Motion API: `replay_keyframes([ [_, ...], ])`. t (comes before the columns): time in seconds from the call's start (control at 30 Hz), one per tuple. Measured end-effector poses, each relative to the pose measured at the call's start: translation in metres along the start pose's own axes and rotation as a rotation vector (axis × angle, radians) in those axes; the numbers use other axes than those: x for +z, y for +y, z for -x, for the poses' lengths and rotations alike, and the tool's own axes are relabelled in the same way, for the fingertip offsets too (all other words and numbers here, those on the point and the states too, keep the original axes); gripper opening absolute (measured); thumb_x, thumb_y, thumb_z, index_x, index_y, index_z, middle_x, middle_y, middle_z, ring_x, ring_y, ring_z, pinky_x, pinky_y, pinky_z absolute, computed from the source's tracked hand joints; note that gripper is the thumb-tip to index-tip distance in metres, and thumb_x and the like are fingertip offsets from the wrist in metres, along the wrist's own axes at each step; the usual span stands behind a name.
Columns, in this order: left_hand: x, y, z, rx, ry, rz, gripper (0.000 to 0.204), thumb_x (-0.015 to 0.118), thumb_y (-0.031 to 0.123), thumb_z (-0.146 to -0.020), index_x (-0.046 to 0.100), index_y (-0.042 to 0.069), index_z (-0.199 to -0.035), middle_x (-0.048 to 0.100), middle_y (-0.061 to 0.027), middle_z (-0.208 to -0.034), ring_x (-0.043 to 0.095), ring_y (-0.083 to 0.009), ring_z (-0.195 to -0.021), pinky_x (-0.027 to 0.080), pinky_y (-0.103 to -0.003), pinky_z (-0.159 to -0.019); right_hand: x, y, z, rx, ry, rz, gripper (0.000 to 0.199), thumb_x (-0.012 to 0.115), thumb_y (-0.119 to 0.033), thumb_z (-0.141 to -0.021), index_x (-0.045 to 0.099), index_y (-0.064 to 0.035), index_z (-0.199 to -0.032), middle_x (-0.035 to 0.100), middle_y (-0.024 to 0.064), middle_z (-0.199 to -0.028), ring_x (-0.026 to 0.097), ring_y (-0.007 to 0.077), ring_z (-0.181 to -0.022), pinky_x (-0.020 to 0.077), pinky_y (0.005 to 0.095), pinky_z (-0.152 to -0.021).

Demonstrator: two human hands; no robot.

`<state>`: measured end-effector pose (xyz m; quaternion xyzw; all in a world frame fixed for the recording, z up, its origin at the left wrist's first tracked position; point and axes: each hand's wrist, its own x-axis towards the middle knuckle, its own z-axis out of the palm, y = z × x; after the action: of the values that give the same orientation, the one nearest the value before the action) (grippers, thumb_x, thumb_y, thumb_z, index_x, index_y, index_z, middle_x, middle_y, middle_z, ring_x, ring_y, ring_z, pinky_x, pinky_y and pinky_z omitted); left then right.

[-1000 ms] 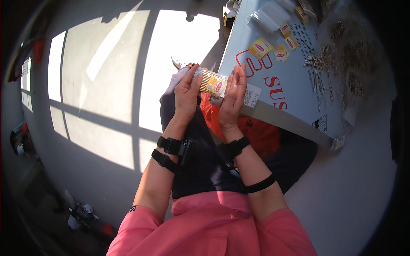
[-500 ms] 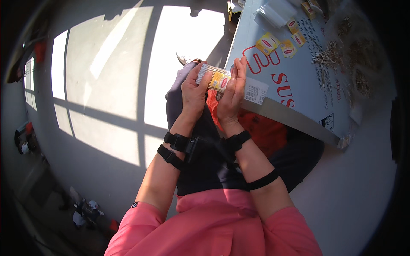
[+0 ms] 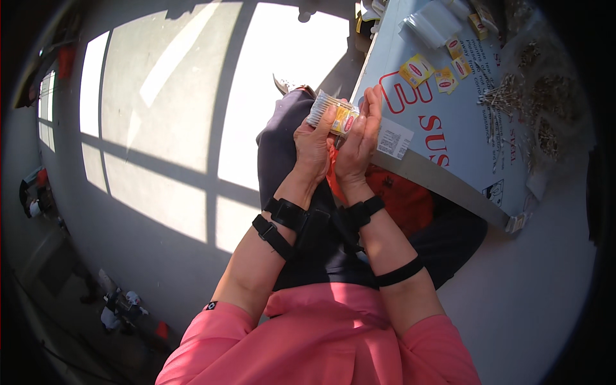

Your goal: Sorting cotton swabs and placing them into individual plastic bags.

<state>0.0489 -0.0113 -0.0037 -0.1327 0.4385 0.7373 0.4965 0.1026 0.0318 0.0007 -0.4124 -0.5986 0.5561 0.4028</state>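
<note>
A clear pack of cotton swabs (image 3: 333, 114) with a yellow label lies crosswise between my hands, above my lap. My left hand (image 3: 312, 147) is closed around it, the thumb pressed on its upper face; the swab tips show at the pack's left end. Against the right end rests my right hand (image 3: 358, 144), its fingers stretched upward and the palm side turned to the pack. Part of the pack's right end is hidden behind this hand.
To my right stands a blue-grey board-topped table (image 3: 410, 119) with red lettering. On it are yellow label cards (image 3: 417, 69), clear plastic sleeves (image 3: 433, 24) and a heap of loose swabs (image 3: 504, 96). A red cloth (image 3: 401, 199) shows below its edge.
In the picture, both hands and the pack sit slightly further right, and the table has shifted with them. The left hand keeps its hold; the right hand stays at the pack's end.
</note>
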Motion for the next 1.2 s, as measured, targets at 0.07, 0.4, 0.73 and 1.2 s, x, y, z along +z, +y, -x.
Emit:
replay_keyframes([
  [0.07, 0.001, -0.001, 0.0, 0.0, 0.0, 0.016, 0.035, 0.059, 0.02, -0.099, 0.054, -0.001, -0.127, 0.061, -0.013, -0.122, 0.062, -0.0213, -0.109, 0.055, -0.034, -0.094, 0.0, -0.001, -0.001, -0.01, -0.003, -0.008, 0.051, 0.027, -0.019, -0.101, 0.03, 0.0085, -0.144, 0.024, 0.0229, -0.156, 0.026, 0.0318, -0.145, 0.0204, 0.0418, -0.121],
  [0.4, 0.004, 0.0, 0.001, 0.018, 0.048, 0.049, 0.031, 0.059, 0.014, -0.099, 0.054, -0.004, -0.124, 0.061, -0.0148, -0.122, 0.062, -0.0216, -0.109, 0.055, -0.035, -0.093, -0.002, 0.004, -0.001, 0.014, 0.022, -0.065, 0.057, 0.027, -0.033, -0.104, 0.026, 0.006, -0.147, 0.017, 0.0227, -0.159, 0.02, 0.0327, -0.148, 0.0184, 0.0422, -0.121],
  [0.73, 0.0, 0.003, -0.004, -0.009, 0.029, 0.032, 0.034, 0.059, 0.016, -0.099, 0.052, -0.003, -0.127, 0.06, -0.0147, -0.124, 0.061, -0.0224, -0.11, 0.054, -0.036, -0.095, 0.005, -0.001, -0.001, -0.018, 0.035, -0.057, 0.056, 0.032, -0.028, -0.101, 0.03, 0.0098, -0.143, 0.023, 0.0285, -0.155, 0.027, 0.038, -0.144, 0.0227, 0.0434, -0.12],
  [1.2, 0.012, 0.003, -0.01, -0.07, 0.043, -0.044, 0.034, 0.054, 0.025, -0.102, 0.052, 0.006, -0.129, 0.059, -0.0082, -0.125, 0.06, -0.0169, -0.109, 0.052, -0.031, -0.095, 0.006, 0.004, -0.001, -0.03, 0.076, 0.117, 0.052, 0.03, -0.025, -0.1, 0.038, 0.0069, -0.141, 0.033, 0.0264, -0.152, 0.035, 0.0391, -0.14, 0.0291, 0.0441, -0.116],
])
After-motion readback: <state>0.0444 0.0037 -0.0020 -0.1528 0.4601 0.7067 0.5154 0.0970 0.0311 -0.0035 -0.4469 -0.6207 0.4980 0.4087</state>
